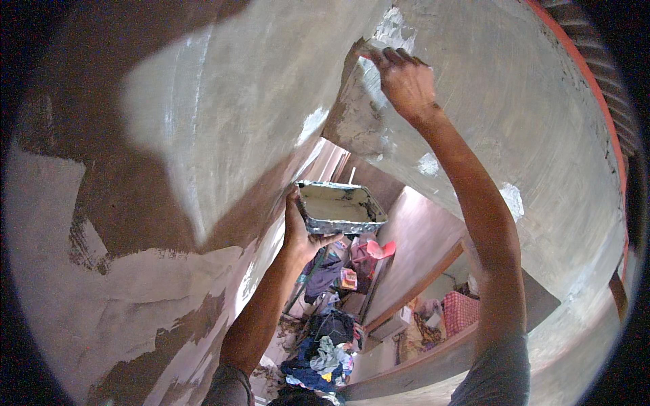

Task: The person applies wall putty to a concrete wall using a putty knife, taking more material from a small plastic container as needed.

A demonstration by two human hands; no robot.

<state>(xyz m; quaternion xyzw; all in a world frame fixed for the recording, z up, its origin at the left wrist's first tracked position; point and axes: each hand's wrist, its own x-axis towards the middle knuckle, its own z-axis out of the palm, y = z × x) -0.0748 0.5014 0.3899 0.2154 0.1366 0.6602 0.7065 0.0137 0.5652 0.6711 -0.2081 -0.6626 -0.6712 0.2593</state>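
tray (pixel 342 227): in left hand's (pixel 298 233) grip; right hand (pixel 409 84): above tray, rightward, fingers curled at plastered surface (pixel 501 135), cannot tell what it holds; clothes heap (pixel 330 338): below tray

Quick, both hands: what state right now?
Left hand: holding the rectangular tray of pale paste.
Right hand: fingers curled at the wall; what they grip, if anything, cannot be told.

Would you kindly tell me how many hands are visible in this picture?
2. The left hand holds the rectangular tray near the middle; the right hand is raised at the patchy grey surface, above and right of it. No other hand shows.
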